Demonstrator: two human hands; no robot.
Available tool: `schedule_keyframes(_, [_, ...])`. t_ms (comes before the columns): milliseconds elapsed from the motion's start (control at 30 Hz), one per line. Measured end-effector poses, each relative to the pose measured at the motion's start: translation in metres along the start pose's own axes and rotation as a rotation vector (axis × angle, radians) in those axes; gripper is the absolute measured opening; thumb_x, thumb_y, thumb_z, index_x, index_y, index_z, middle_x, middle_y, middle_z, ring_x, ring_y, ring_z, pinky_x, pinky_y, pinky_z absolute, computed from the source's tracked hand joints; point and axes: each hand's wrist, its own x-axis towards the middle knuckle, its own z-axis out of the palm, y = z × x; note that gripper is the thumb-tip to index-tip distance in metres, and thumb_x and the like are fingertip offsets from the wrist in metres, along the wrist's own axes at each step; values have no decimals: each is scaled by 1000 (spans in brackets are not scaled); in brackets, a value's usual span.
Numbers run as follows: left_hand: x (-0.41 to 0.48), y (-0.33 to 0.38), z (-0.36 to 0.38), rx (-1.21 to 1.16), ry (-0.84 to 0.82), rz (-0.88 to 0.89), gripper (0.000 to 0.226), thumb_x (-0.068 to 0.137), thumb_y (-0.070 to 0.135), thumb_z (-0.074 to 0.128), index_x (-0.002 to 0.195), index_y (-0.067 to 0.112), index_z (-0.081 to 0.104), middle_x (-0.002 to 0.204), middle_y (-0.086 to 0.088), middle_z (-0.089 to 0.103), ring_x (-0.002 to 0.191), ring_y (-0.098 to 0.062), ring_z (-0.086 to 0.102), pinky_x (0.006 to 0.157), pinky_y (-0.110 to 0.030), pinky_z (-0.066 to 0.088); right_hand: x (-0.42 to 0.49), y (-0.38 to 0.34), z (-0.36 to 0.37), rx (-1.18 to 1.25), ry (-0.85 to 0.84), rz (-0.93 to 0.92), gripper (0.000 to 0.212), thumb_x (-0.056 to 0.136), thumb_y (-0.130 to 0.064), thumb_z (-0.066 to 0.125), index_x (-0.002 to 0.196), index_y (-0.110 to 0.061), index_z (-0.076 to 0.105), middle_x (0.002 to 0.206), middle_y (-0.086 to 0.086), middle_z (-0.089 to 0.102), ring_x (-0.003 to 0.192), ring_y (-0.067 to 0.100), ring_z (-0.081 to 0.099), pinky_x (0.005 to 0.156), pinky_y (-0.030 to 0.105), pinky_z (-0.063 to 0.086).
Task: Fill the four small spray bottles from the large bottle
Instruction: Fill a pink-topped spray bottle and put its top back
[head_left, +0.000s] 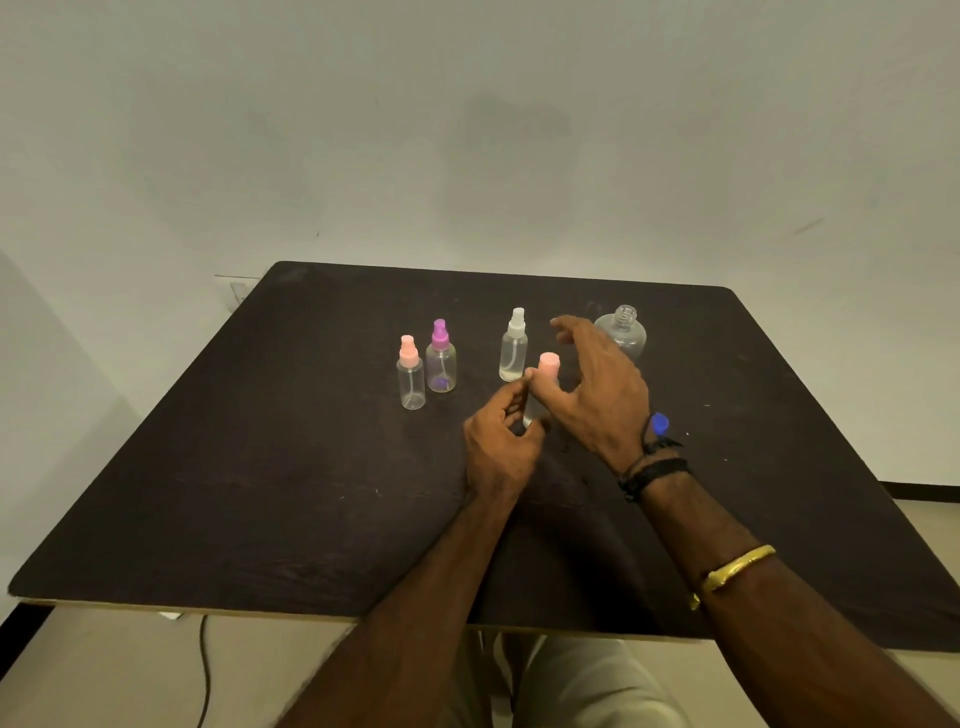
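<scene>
While the left hand gripped the pink-capped spray bottle near the large bottle, the right hand hovered open, fingers spread, between them.

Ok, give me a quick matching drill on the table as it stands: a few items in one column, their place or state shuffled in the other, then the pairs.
1 purple-capped bottle
2 white-capped bottle
3 large bottle
4 blue cap

A neck open, no cap on
B by the wrist of the right hand
C beside the far-left pink-capped bottle
D just beyond the held bottle, which the left hand grips

Pairs: 1-C, 2-D, 3-A, 4-B
</scene>
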Motion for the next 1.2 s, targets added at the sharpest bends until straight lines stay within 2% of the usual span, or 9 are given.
schedule_keyframes(133, [0, 0, 0, -22, -25, 8, 48, 83, 9, 79, 129, 12, 66, 115, 12, 69, 106, 6, 67, 91, -12, 53, -1, 0, -2, 49, 24, -73, 29, 93, -28, 63, 120, -21, 67, 107, -6, 70, 77, 4, 59, 73, 34, 59])
schedule_keyframes(200, [0, 1, 0, -25, -26, 3, 51, 83, 12, 81, 131, 12, 65, 117, 14, 67, 106, 9, 65, 90, -9, 51, 0, 1, -3, -25, 21, -56, 19, 93, -36, 66, 106, -22, 68, 95, -6, 67, 76, 7, 58, 69, 34, 57])
schedule_keyframes(300, [-1, 3, 0, -30, -15, -3, 55, 82, 14, 83, 134, 11, 63, 118, 14, 65, 104, 17, 61, 90, -6, 49, 4, 1, -3, -132, -34, 53, 37, 88, -61, 64, 96, -25, 60, 86, -9, 60, 73, 8, 57, 62, 25, 50])
schedule_keyframes(533, [0, 2, -1, -44, -1, -9, 43, 86, 11, 77, 127, 12, 67, 110, 12, 71, 102, 3, 69, 90, -19, 57, -2, -6, -7, -24, -46, -50, 41, 92, -35, 57, 130, -19, 65, 122, 0, 70, 106, 15, 66, 89, 27, 51])
schedule_keyframes(667, [-1, 3, -1, -33, -12, 23, 45, 85, 12, 78, 128, 14, 67, 111, 13, 71, 104, 3, 68, 90, -15, 55, -1, -7, -7, -131, -59, -10, 25, 96, -40, 60, 112, -24, 68, 104, -4, 69, 89, 15, 65, 75, 33, 55])
schedule_keyframes(800, [-1, 4, -1, -27, -9, 25, 53, 83, 13, 82, 133, 12, 64, 119, 10, 69, 109, 4, 66, 92, -11, 51, 3, -6, -8, -283, -84, 106, 44, 89, -69, 56, 93, -25, 58, 83, -9, 60, 70, 11, 58, 56, 26, 44])
schedule_keyframes(933, [0, 2, -2, -22, -10, 17, 46, 86, 7, 77, 130, 11, 65, 115, 10, 70, 103, 13, 64, 90, -10, 52, -1, -6, -7, -124, -70, 11, 42, 95, -50, 59, 127, -22, 63, 117, -3, 66, 95, 14, 64, 75, 24, 47])
schedule_keyframes(1033, [0, 1, -1, -31, -11, 12, 41, 87, 8, 76, 127, 12, 67, 109, 14, 69, 101, 8, 67, 87, -12, 53, -2, -7, -7, -27, -96, -29, 36, 99, -30, 58, 133, -19, 62, 126, 1, 67, 111, 16, 64, 89, 22, 44])
schedule_keyframes(1200, [-1, 3, -1, -34, -10, 10, 49, 85, 10, 79, 132, 13, 64, 119, 9, 70, 108, 6, 66, 92, -12, 52, 1, -8, -7, -153, -95, 57, 29, 93, -51, 63, 104, -24, 64, 97, -5, 65, 84, 12, 61, 71, 29, 52])
